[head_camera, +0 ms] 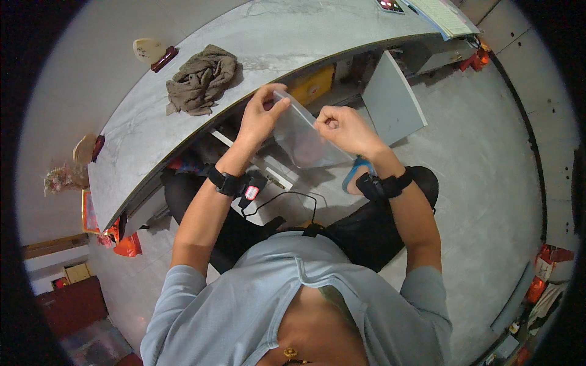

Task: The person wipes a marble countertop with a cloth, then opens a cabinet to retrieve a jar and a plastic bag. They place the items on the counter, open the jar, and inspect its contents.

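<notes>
A clear plastic bag (300, 132) hangs tilted between my hands, in front of the open cabinet under the counter. My left hand (263, 112) pinches its upper left corner between thumb and fingers. My right hand (343, 128) is curled, its fingertips pinching the bag's top edge farther along to the right. Something faintly reddish shows in the lower part of the bag; I cannot tell if it is inside or behind. Past the bag, a yellow box (316, 87) stands in the cabinet. Both wrists wear black straps.
A grey marbled counter (270, 36) curves across the front, with a crumpled brown cloth (201, 80) on it. The cabinet door (393, 100) stands swung out on the right. A white drawer edge (270, 174) and a black cable (293, 193) lie below my left hand. Papers (439, 18) and a phone (390, 5) lie farther back.
</notes>
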Available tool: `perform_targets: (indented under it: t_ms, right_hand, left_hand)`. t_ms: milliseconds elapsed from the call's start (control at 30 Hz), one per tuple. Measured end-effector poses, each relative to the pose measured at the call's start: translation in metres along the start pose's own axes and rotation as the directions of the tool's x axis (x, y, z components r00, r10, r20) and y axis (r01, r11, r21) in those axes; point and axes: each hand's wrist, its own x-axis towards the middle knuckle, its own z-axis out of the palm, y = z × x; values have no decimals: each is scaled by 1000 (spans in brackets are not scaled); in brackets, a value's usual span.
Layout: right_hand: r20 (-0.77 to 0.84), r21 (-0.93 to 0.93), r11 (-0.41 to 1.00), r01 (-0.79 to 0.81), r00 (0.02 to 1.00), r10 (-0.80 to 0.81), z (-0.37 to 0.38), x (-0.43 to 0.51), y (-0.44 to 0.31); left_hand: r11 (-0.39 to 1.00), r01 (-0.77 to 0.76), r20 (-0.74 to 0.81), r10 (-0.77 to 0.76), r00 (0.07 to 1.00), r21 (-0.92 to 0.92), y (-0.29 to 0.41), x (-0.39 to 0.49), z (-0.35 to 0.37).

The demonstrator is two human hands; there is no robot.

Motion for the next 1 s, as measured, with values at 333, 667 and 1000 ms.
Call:
perform_targets:
  t_ms: [333,667,1000]
  right_hand:
    - [-80,24,998,-66,995,68,8,3,27]
    - [-152,47,997,-58,986,64,36,-1,33]
    - [11,428,890,-157,986,168,46,6,49]
  left_hand:
    - [952,264,215,-228,950,-157,-5,-27,46]
    - [889,360,169,-324,931,-284,-10,-36,49]
    - [814,415,136,-395,908,-407,-14,-48,46]
